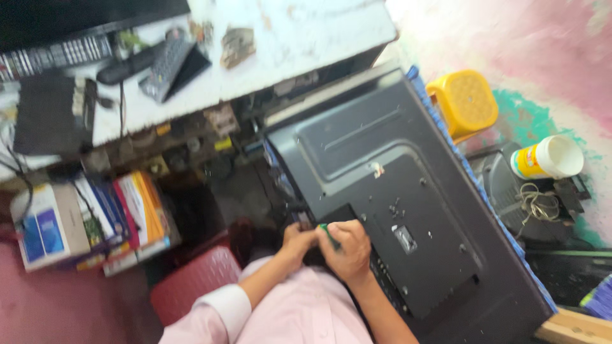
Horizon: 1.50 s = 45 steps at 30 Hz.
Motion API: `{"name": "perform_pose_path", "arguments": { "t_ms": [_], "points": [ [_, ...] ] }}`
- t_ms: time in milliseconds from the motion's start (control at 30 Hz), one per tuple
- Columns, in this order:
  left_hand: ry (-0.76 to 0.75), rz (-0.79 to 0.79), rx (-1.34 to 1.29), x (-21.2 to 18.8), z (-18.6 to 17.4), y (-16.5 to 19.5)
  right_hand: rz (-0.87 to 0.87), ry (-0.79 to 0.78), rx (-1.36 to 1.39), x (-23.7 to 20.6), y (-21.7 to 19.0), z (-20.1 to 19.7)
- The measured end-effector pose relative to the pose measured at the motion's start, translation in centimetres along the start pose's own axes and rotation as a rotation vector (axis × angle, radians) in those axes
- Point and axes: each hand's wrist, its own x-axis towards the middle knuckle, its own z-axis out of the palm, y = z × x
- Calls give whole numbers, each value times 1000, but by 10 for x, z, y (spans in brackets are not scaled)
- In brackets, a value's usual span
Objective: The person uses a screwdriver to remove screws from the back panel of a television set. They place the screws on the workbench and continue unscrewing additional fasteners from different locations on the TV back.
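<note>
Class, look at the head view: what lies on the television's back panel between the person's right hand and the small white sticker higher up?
In the head view, between the right hand and the white sticker lies bare black television back panel, with several small loose screws just right of that line.

The person wears a pale pink shirt (299, 312) of smooth, light cloth. Its left sleeve (220, 309) is rolled up into a thick folded cuff that ends near the elbow, so the forearm below it is bare. The 2 hands, left hand (298, 241) and right hand (347, 247), are bare, without gloves.
</note>
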Motion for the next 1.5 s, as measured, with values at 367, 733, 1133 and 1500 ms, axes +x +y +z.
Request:
{"name": "perform_pose_path", "arguments": {
  "t_ms": [367, 733, 1133, 1500],
  "points": [
    [-38, -43, -39, -2, -1, 9, -2, 23, 127, 5, -7, 0],
    [-49, -105, -17, -4, 4, 21, 28, 56, 148, 2, -4, 3],
    [9, -86, -4, -4, 7, 21, 91, 0, 131, 13, -8, -2],
    [-39, -68, -7, -12, 8, 28, 60, 40, 37, 22, -12, -4]
  ]
}}
